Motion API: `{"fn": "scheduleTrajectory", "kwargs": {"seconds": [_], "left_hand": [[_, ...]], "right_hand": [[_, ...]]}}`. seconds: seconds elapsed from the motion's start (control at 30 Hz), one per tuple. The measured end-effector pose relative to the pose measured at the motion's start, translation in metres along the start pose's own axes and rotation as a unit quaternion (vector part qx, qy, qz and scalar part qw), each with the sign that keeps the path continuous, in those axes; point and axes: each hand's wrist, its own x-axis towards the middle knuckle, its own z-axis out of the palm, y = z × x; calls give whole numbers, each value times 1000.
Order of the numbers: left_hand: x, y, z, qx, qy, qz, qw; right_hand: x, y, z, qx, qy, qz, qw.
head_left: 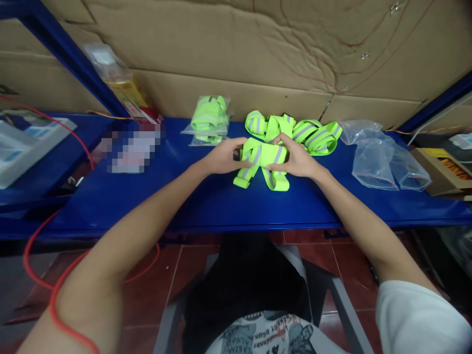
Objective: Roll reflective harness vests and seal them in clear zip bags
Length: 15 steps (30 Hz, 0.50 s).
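A folded neon-yellow reflective strap (pixel 262 156) with grey stripes lies on the blue shelf (pixel 206 201), its loose ends hanging toward me. My left hand (pixel 223 156) grips its left side and my right hand (pixel 295 158) grips its right side, fingers curled over the top. Just behind it rests a loose pile of the same straps (pixel 295 129).
Clear bags holding packed straps (pixel 209 120) sit at the back left. Empty clear plastic bags (pixel 383 157) lie to the right. A cardboard wall (pixel 258 54) backs the shelf. Red cable (pixel 55 290) loops at the left, and a cardboard box (pixel 442 169) sits at far right.
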Motion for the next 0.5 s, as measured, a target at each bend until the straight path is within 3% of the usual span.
{"fn": "scheduleTrajectory", "kwargs": {"seconds": [0.1,0.27,0.5], "left_hand": [[-1,0,0,74,37,11,997],[-2,5,-2,169,68,26,983],[-2,10,-8,257,31,65,964]], "right_hand": [[0,-4,1,36,19,10,999],[1,-6,-4,233,-59,103,965],[4,-1,-10,290,-83,115,947]]}}
